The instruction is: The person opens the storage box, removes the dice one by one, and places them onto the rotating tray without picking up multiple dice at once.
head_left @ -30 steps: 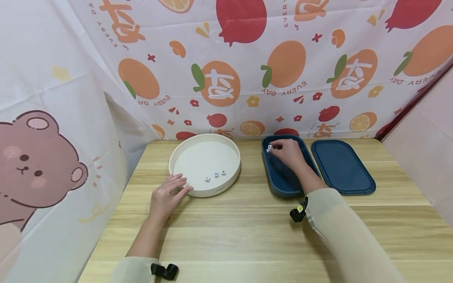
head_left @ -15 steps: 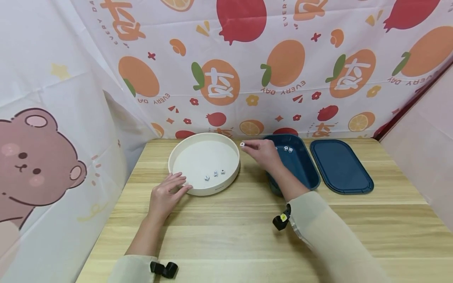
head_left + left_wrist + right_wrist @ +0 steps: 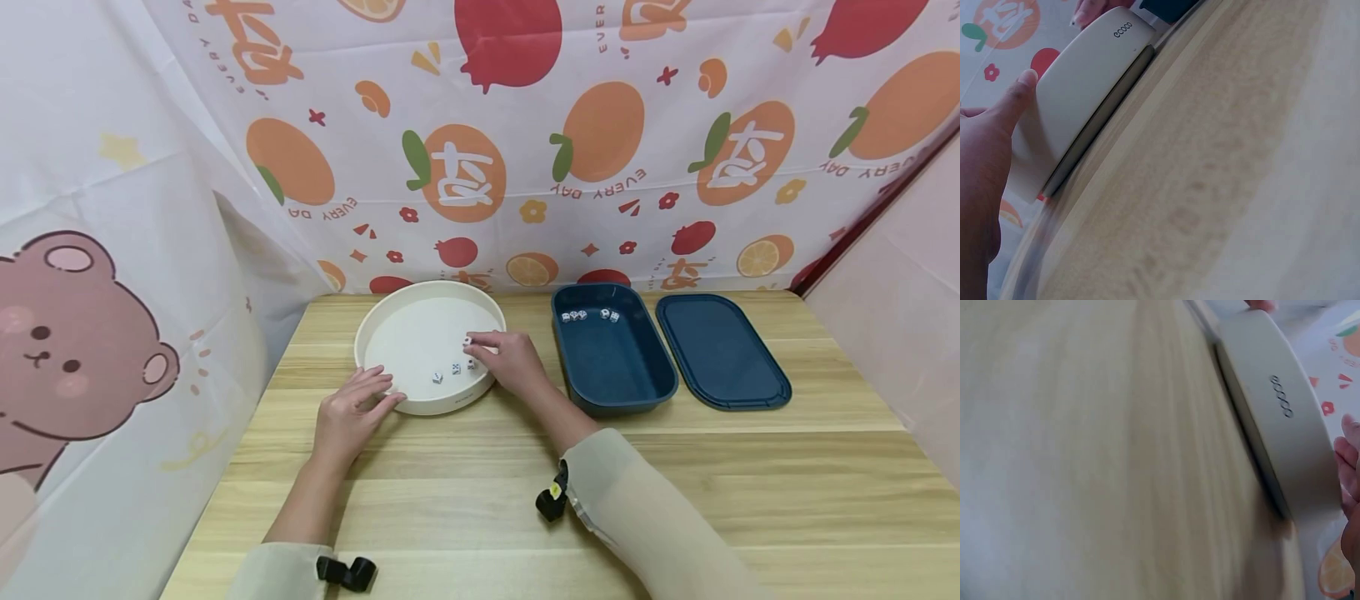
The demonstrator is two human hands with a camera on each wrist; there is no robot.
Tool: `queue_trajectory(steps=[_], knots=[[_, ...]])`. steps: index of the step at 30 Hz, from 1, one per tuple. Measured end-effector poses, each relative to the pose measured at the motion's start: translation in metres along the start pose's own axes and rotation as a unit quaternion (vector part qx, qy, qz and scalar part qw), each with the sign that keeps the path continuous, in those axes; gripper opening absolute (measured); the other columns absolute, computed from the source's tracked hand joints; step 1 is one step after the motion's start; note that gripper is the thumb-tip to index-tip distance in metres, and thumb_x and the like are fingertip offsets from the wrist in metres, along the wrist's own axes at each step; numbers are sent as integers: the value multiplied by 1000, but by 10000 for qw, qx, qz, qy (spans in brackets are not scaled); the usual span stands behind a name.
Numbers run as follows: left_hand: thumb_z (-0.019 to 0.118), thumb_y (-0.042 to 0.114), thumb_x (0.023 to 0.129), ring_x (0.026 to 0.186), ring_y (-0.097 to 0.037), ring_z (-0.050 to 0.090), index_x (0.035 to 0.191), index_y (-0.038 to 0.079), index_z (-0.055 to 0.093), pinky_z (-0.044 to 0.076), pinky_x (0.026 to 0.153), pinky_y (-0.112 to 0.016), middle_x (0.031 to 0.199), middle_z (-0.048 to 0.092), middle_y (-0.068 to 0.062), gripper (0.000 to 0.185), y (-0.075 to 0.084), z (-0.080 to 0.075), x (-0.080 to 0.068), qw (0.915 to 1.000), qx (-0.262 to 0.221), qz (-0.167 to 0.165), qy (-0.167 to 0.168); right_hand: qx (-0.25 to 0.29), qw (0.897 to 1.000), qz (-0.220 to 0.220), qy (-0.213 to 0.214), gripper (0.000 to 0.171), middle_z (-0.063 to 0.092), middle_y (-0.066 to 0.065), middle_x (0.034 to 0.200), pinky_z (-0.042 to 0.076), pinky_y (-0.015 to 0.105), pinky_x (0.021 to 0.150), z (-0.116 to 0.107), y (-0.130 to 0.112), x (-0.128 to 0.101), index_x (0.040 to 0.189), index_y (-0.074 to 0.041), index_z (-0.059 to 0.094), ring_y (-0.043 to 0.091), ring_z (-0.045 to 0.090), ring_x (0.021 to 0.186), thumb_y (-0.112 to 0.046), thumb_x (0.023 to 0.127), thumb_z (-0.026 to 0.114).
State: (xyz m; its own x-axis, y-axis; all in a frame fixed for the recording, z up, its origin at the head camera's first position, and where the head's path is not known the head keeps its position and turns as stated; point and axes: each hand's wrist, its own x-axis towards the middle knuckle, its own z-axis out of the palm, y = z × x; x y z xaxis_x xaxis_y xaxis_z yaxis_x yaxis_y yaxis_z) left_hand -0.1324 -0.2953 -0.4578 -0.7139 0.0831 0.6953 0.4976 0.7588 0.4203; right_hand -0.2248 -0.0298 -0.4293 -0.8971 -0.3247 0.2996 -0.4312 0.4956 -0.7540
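Note:
My right hand [image 3: 516, 363] pinches a white die [image 3: 467, 341] between thumb and fingertips, over the right side of a round cream tray [image 3: 405, 342]. Below and left of it, dice [image 3: 456, 368] lie in a row near the tray's front wall. My left hand [image 3: 351, 421] rests at the tray's front-left rim, fingers relaxed and spread. Its thumb [image 3: 1022, 84] touches the tray's edge in the left wrist view. In the right wrist view, part of my right hand [image 3: 1349, 465] shows beside the tray's outer wall, the die out of sight.
A deep blue rectangular box [image 3: 618, 367] stands right of the tray, with several dice [image 3: 574, 316] at its far end. Its matching blue lid [image 3: 723, 352] lies flat beside it on the wooden table [image 3: 480, 500]. A fruit-print cloth [image 3: 525, 150] hangs behind.
My right hand has come out of the blue box with a die and moved left to over the tray. My left hand has stayed at the tray's rim.

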Motion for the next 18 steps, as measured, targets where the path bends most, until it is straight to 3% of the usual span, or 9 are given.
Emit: queue_trajectory(steps=[4,11,18], knots=[[90,15,67,104,-31,70,92,1,78,47,111,-37,98,76,-13,31,0,-1,0,10000,26,-32,-26,-146,9996,77,-219,32,74,1,113,44,45,113,9,-7,-1,118,-18,73,33,56,128,-34,90,72],[90,15,68,105,-31,70,93,2,78,45,112,-34,99,76,-13,31,-1,1,1,10000,52,15,-55,-560,9973,-151,-444,29,74,-3,110,55,30,102,24,-18,0,115,-17,74,12,67,112,-32,91,72],[89,15,68,105,-32,70,94,0,78,46,112,-36,99,76,-14,32,-1,0,1,10000,32,-14,-72,-1569,9847,-131,-751,27,75,-8,107,57,30,95,31,-25,3,112,-23,76,11,69,107,-37,90,72]])
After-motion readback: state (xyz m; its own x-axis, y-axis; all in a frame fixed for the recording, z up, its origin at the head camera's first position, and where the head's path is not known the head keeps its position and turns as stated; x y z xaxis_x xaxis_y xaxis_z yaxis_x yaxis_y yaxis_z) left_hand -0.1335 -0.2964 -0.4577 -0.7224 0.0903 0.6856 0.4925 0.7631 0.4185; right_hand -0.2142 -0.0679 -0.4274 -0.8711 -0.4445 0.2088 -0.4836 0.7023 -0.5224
